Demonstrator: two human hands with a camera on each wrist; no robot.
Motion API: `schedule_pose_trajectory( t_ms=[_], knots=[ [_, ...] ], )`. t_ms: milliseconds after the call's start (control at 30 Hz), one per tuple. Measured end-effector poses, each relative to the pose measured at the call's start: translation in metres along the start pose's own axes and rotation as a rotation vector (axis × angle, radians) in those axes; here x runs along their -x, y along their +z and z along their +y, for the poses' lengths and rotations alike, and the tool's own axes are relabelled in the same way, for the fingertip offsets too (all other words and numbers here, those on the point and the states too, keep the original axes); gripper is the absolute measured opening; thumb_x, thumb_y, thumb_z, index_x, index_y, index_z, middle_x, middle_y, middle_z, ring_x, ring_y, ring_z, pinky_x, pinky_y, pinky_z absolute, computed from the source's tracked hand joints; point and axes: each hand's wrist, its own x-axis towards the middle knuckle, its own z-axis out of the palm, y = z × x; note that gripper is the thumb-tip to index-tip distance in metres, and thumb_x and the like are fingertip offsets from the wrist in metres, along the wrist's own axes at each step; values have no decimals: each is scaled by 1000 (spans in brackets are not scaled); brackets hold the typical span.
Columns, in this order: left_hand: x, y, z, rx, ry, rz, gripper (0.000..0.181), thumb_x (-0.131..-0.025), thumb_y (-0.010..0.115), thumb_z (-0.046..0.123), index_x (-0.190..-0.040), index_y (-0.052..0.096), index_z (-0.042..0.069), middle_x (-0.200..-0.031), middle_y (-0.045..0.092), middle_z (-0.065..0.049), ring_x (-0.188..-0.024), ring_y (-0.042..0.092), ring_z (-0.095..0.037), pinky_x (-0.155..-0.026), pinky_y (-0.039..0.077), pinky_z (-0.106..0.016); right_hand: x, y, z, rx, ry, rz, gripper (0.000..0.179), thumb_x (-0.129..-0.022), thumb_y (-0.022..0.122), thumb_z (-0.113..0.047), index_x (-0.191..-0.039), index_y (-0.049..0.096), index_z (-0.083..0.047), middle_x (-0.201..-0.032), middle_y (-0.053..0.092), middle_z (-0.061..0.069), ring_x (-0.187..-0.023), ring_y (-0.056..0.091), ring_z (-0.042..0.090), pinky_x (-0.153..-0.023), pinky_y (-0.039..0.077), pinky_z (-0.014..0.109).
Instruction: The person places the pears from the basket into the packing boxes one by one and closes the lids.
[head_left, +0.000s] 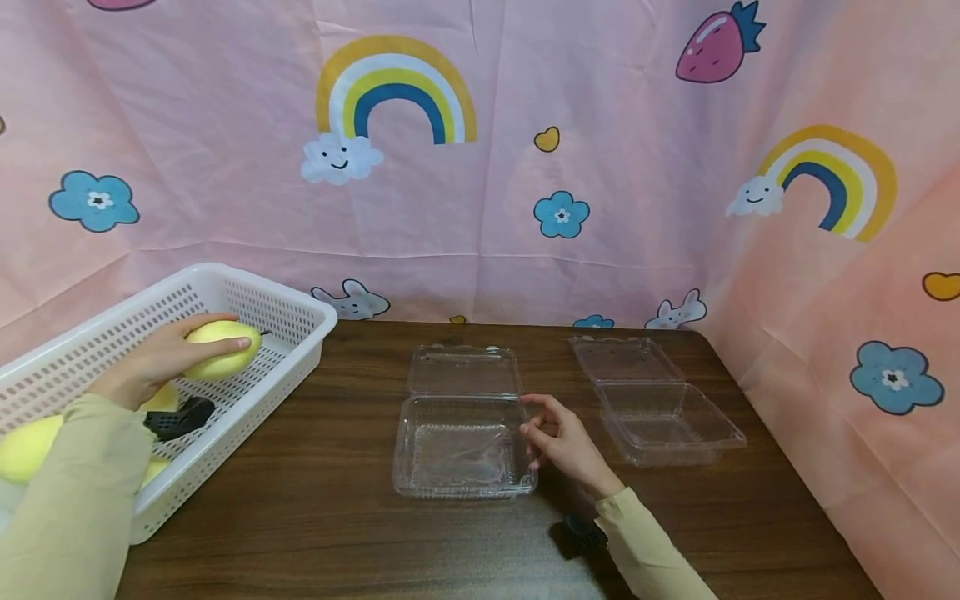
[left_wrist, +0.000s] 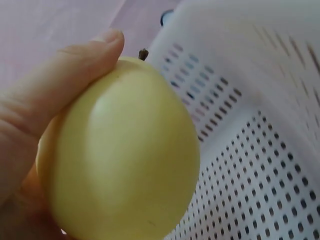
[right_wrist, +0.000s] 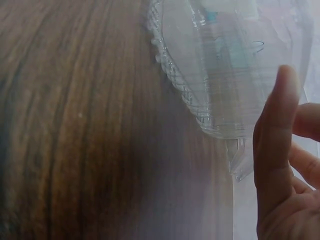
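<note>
In the head view my left hand (head_left: 161,354) grips a yellow-green pear (head_left: 225,350) over the white basket (head_left: 300,367). The left wrist view shows the thumb (left_wrist: 75,70) along the pear (left_wrist: 125,150), its short brown stem pointing up. Other yellow fruit (head_left: 30,450) lies in the basket, partly behind my sleeve. My right hand (head_left: 566,442) is at the right edge of a clear plastic clamshell box (head_left: 465,454), whose lid (head_left: 465,371) is folded back. In the right wrist view the thumb (right_wrist: 275,135) is straight, apart from the fingers, beside the box (right_wrist: 225,75).
A second clear clamshell box (head_left: 675,425) stands to the right, lid raised at the back. Both boxes are on a dark wooden table (head_left: 330,517). A pink printed cloth (head_left: 480,208) hangs behind and to the right. Black devices (head_left: 180,418) sit at my wrists.
</note>
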Motion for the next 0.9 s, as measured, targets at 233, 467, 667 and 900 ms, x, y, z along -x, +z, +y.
schedule_pose_trajectory(
  t_ms=[233, 467, 667, 900],
  knots=[
    [3, 1, 10, 45, 13, 3, 79, -95, 60, 41, -152, 22, 2, -130, 37, -26, -88, 50, -20, -67, 51, -35, -1, 1, -1, -6, 3, -13, 44, -92, 58, 9, -134, 45, 7, -83, 56, 18, -62, 57, 24, -50, 55, 40],
    [8, 7, 24, 43, 33, 26, 77, -94, 63, 40, -149, 27, -1, -130, 39, -25, -88, 49, -19, -67, 50, -33, -1, 2, 0, -12, 10, -3, 45, -93, 59, 5, -136, 46, 2, -84, 56, 14, -62, 57, 20, -50, 55, 36],
    [12, 12, 37, 21, 47, 55, 76, -93, 63, 42, -146, 30, -2, -129, 41, -21, -92, 47, -20, -69, 47, -29, 2, 2, -3, -15, 8, 3, 44, -93, 59, 5, -135, 47, 2, -84, 56, 17, -62, 57, 21, -50, 55, 35],
    [15, 17, 52, 5, 41, 66, 79, -93, 62, 43, -146, 29, -5, -127, 42, -25, -94, 45, -27, -68, 45, -30, 11, 2, -29, -3, 1, -19, 44, -92, 56, 9, -134, 43, 10, -77, 55, 18, -57, 56, 19, -52, 55, 38]
  ],
)
